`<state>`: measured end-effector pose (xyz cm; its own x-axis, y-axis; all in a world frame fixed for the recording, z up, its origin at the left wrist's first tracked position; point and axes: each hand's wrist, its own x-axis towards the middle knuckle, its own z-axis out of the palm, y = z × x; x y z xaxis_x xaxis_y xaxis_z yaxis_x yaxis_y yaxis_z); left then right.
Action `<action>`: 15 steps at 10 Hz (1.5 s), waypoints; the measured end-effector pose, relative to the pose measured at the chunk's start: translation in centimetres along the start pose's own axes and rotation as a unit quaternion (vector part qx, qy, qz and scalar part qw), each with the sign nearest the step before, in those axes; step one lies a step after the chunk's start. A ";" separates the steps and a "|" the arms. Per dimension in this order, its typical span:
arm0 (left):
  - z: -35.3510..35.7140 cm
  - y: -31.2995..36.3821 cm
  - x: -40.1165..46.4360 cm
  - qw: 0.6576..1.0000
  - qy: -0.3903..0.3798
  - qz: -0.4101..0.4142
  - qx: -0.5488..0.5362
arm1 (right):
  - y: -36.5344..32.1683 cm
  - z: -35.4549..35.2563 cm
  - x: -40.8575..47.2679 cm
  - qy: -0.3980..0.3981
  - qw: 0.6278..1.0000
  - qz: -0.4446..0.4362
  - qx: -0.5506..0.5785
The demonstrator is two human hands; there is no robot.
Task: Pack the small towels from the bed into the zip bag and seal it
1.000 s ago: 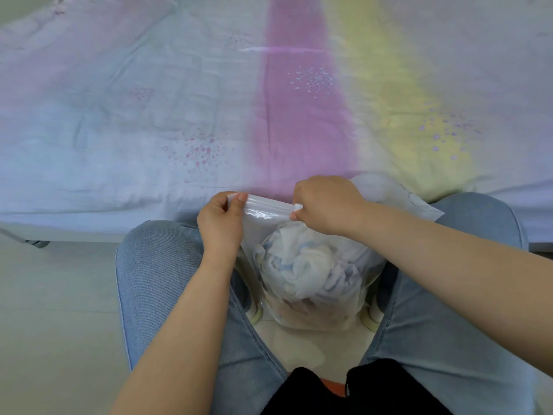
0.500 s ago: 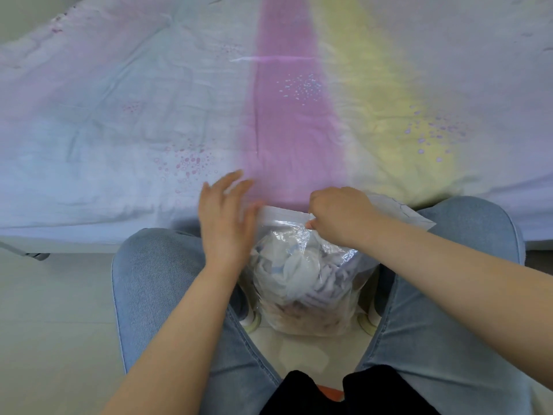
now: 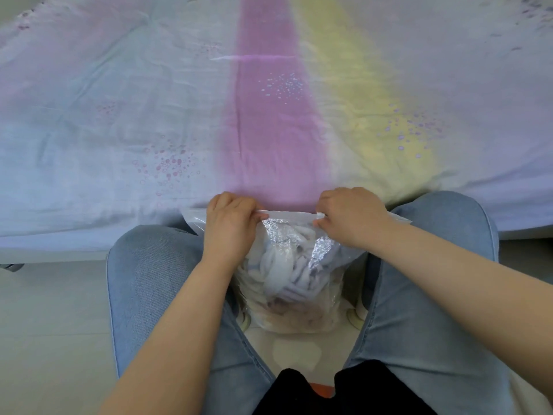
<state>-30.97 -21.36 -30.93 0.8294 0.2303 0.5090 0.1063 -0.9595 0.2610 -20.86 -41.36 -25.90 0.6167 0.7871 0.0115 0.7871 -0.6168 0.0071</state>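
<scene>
A clear plastic zip bag (image 3: 291, 283) hangs between my knees, stuffed with crumpled small towels (image 3: 281, 271), white and pale blue above, pinkish at the bottom. My left hand (image 3: 229, 223) pinches the bag's top strip near its left end. My right hand (image 3: 350, 217) pinches the same strip near its right end. The strip is stretched flat between both hands. No towels lie on the visible part of the bed (image 3: 179, 100).
The bed's pastel sheet, with a pink and a yellow stripe, fills the upper view; its edge runs just beyond my knees. My legs in blue jeans (image 3: 149, 283) flank the bag. Pale floor tiles (image 3: 45, 324) lie to the left and below.
My left hand let go of the bag's top half a second ago, fingers spread, and has now gripped it again. My right hand slid right along the strip.
</scene>
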 end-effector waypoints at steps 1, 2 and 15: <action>-0.1 -0.3 -0.3 0.999 0.014 -0.007 0.046 | 1.1 -0.1 -0.8 0.002 1.000 0.024 0.002; 0.2 -0.5 -0.7 0.996 0.009 0.024 0.087 | 1.3 -0.1 -1.2 0.012 1.000 0.022 -0.008; 2.2 0.0 -0.2 0.999 -0.011 -0.032 -0.039 | 2.8 -1.8 -5.2 0.055 0.900 0.251 0.353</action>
